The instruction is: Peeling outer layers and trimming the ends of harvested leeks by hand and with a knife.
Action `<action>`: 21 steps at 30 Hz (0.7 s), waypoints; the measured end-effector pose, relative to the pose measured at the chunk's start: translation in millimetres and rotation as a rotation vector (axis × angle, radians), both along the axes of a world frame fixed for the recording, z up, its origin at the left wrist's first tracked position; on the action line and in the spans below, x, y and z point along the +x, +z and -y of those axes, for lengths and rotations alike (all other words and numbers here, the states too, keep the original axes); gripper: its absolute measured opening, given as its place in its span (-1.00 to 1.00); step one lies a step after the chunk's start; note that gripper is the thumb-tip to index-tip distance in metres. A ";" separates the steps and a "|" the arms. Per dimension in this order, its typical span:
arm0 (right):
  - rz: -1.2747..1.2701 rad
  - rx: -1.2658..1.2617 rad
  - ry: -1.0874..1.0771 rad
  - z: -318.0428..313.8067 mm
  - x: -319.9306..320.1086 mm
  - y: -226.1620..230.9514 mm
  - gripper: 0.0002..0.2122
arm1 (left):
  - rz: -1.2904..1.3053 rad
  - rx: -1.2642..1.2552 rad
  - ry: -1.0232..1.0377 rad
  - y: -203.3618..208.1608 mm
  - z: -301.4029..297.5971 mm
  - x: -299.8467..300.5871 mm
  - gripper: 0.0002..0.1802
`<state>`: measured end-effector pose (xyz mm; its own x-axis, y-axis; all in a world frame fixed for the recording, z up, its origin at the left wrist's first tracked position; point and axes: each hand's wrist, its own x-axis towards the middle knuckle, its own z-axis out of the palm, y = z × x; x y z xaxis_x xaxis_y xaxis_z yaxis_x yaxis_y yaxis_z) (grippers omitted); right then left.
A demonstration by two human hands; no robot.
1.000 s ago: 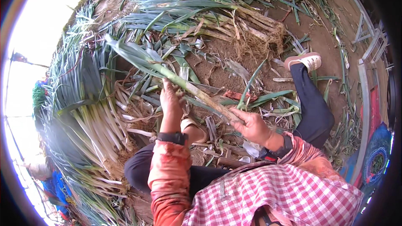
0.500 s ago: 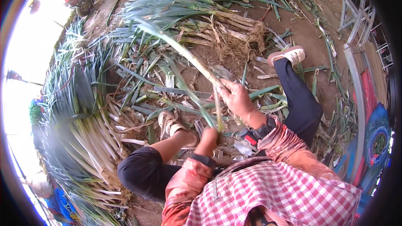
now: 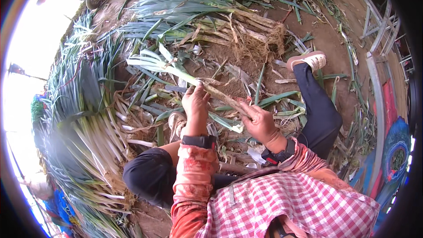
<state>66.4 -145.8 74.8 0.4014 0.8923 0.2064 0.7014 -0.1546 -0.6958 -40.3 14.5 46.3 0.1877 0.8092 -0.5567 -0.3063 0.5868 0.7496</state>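
A long green onion [image 3: 224,98] slants across the middle, its green leaves toward the upper left and its root end at the lower right. Near the root end, my right hand [image 3: 260,125] is closed round the stalk. My left hand [image 3: 196,105] pinches it farther up, where the pale stalk meets the leaves; a dry, loose strip of skin shows beside those fingertips. Beneath the stalk, between my hands, a stripped green leaf [image 3: 227,122] lies on the ground.
Untrimmed green onions [image 3: 260,28] with brown roots lie piled ahead. Pale-stalked onions [image 3: 94,143] are stacked on my left. Leaf scraps cover the soil around my shoes [image 3: 310,60]. A metal frame [image 3: 373,88] and a blue net bag [image 3: 396,150] stand at right.
My left hand has come up from low near my lap to the onion's upper stalk. A green leaf it was pulling now lies on the ground. The held onion has lowered and lies flatter.
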 end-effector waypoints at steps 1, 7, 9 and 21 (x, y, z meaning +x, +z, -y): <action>0.033 -0.017 0.003 -0.2 -1.9 1.4 -0.67 | 0.009 -0.017 0.028 -1.9 -0.1 -2.3 -0.82; 0.159 -0.027 0.062 2.3 -4.3 -4.2 -0.68 | -0.014 -0.166 -0.002 -17.3 1.2 -14.7 -0.82; 0.191 -0.022 0.077 2.1 -3.3 -5.9 -0.66 | -0.037 -0.192 -0.013 -15.6 1.5 -15.1 -0.82; 0.238 -0.024 0.126 2.3 -3.3 -13.3 -0.66 | -0.532 0.355 -0.130 -28.4 3.6 -22.1 -0.90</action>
